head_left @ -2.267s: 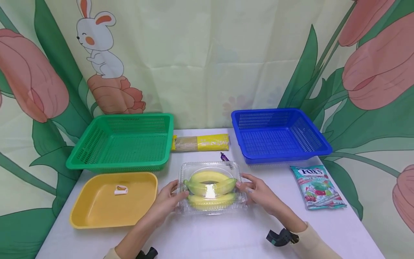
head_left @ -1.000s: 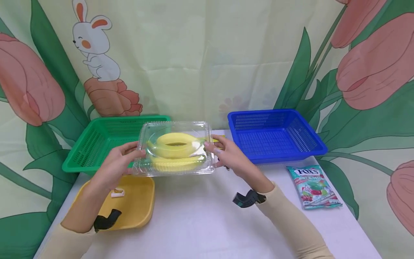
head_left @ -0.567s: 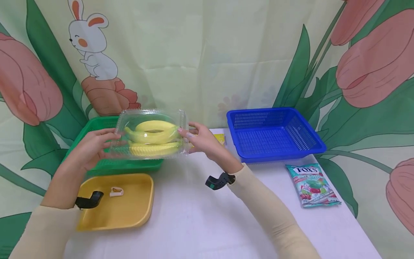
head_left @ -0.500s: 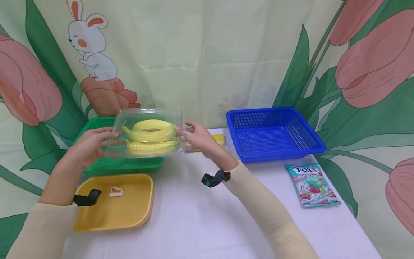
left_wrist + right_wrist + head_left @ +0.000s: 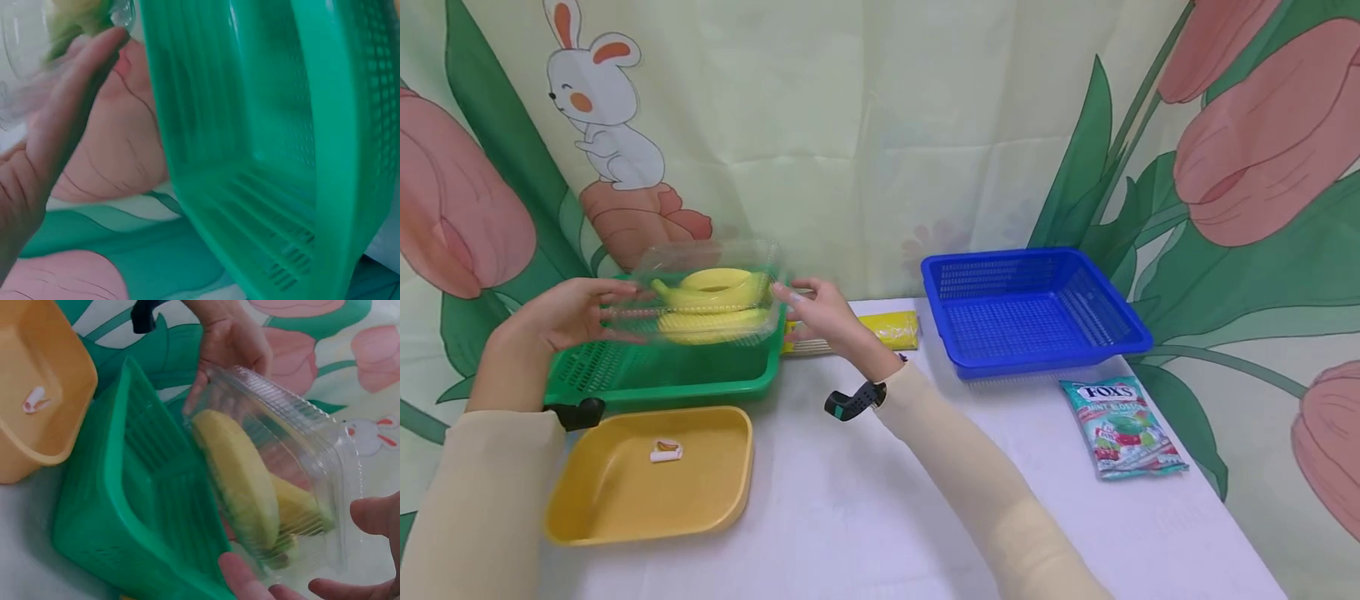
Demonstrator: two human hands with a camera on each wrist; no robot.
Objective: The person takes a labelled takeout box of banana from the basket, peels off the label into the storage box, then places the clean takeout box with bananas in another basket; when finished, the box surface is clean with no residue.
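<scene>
A clear plastic clamshell box (image 5: 715, 254) with yellow bananas (image 5: 715, 327) inside hangs over the green basket (image 5: 662, 387). My left hand (image 5: 568, 312) grips its left end, thumb on top and fingers underneath. At the other end my right hand (image 5: 826, 317) holds it between thumb and fingers. The right wrist view shows the box (image 5: 300, 419) tilted beside the basket (image 5: 119, 506), with both hands at its ends. Blurred in the left wrist view, the left hand (image 5: 56, 119) stands beside the basket's wall (image 5: 331, 125).
In front of the green basket is a yellow tray (image 5: 647, 508) with a small white-and-brown item (image 5: 666, 451). A yellow noodle packet (image 5: 887, 330) lies at the back, partly hidden. On the right are a blue basket (image 5: 1037, 321) and a FOX'S candy bag (image 5: 1123, 429).
Both hands have lifted the banana box from the middle of the table and carried it left and back, over the green basket. The trays, baskets and candy bag stay in place.
</scene>
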